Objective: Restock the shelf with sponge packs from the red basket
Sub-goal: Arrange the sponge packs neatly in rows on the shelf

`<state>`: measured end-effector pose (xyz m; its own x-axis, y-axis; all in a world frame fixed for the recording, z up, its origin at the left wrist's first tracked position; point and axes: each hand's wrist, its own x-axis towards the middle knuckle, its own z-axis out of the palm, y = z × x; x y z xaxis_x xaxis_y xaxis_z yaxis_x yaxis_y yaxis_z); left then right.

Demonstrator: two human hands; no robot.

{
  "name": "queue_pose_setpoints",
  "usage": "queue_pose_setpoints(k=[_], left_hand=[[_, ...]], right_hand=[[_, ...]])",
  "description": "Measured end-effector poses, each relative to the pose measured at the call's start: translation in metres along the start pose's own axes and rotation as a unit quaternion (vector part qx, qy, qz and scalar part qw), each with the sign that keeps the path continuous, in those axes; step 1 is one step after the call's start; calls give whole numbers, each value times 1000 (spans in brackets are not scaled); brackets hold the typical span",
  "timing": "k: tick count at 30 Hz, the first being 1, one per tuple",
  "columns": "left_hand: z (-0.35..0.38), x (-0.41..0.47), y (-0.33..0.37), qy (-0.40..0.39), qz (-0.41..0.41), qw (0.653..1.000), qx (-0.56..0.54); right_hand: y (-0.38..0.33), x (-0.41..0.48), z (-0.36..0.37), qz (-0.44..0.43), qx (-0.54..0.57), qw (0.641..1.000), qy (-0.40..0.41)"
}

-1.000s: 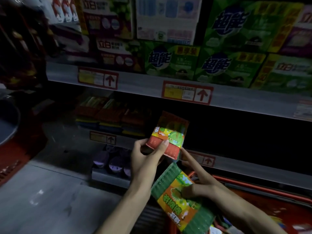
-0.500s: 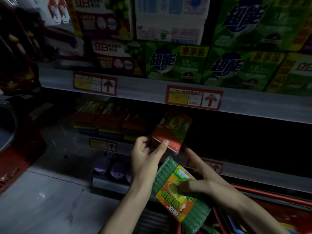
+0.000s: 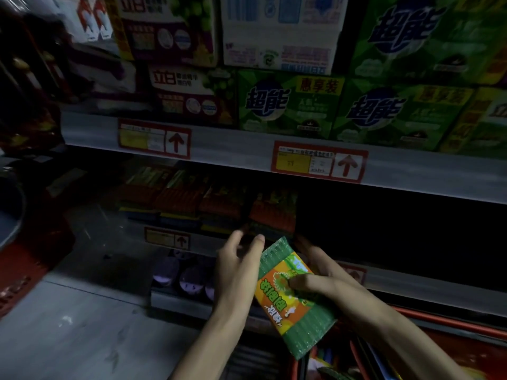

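My right hand (image 3: 315, 281) grips a green and orange sponge pack (image 3: 290, 294), thumb across its front, just below the dark middle shelf. My left hand (image 3: 237, 266) hovers beside that pack with fingers loosely spread and holds nothing, its fingertips at the shelf's front lip. A red-topped sponge pack (image 3: 274, 212) now sits on the shelf, at the right end of a row of sponge packs (image 3: 175, 196). The red basket (image 3: 439, 327) shows at the bottom right with more packs inside.
Green and purple detergent boxes (image 3: 290, 102) fill the shelf above, behind a grey price rail (image 3: 230, 144) with red arrow tags. To the right of the row the middle shelf is dark. Purple items (image 3: 181, 275) sit on the bottom shelf. A red object (image 3: 24, 259) stands at left.
My left hand carried the red-topped pack forward, set it at the right end of the shelf row and let go. My right hand raised the green pack slightly.
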<state>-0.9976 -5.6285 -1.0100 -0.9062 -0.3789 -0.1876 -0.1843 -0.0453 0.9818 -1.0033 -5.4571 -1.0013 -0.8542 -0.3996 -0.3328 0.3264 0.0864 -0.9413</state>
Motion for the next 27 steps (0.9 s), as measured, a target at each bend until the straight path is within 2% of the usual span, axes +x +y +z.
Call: queue_pose_setpoints(k=[10, 18, 23, 27], left_hand=[[-7, -2, 2, 11, -37, 997, -67], [-23, -14, 6, 23, -34, 998, -51], [-38, -29, 2, -46, -53, 994, -78], [-48, -42, -1, -114, -91, 983, -115]], right_hand=[[-4, -5, 13, -33, -37, 999, 3], [-2, -35, 13, -36, -35, 999, 8], [0, -54, 16, -62, -16, 998, 4], [7, -53, 25, -61, 38, 996, 48]])
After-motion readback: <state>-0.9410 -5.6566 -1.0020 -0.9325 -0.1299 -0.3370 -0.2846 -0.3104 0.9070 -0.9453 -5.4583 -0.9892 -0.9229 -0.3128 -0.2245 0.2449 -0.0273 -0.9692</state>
